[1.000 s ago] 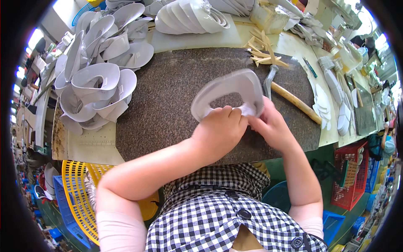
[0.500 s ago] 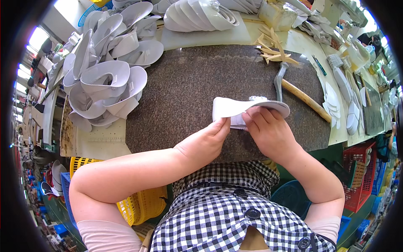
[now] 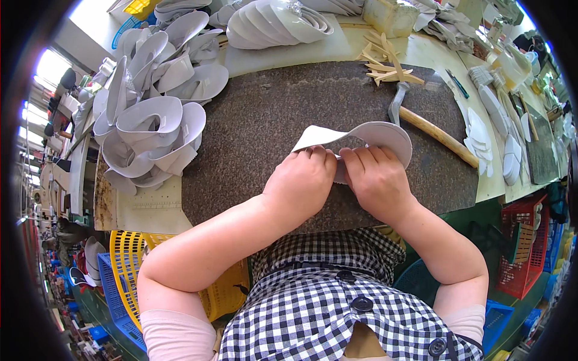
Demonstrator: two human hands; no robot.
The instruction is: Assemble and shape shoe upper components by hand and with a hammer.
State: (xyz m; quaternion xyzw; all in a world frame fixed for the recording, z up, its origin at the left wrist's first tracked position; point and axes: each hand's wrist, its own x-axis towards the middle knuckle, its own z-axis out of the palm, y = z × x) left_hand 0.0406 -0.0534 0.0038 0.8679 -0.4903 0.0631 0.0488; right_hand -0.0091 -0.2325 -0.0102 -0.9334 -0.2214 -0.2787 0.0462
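A white shoe upper [image 3: 388, 137], a curved, bent sheet, is held up over the near part of the dark stone slab [image 3: 253, 120]. My left hand [image 3: 303, 182] is closed on its left part, knuckles up and fingers curled. On the other side my right hand [image 3: 378, 183] grips the lower edge with bent fingers. Both thumbs and the part between the hands are largely hidden. The upper's wide rounded end arches above my right hand and its narrower end points left. Just beyond it lies a hammer [image 3: 438, 135] with a wooden handle and grey metal head.
A heap of similar white uppers [image 3: 147, 123] stands at the left, with a stacked row [image 3: 274, 24] at the back. Thin wooden strips [image 3: 391, 72] lie beyond the hammer. White cut pieces [image 3: 477, 141] and a brush [image 3: 481, 78] are at the right. A yellow basket [image 3: 123, 283] stands below left.
The upper has been tipped up, its rounded end rising and showing more of its face. My left hand has turned from a flat pinch to curled fingers over the edge.
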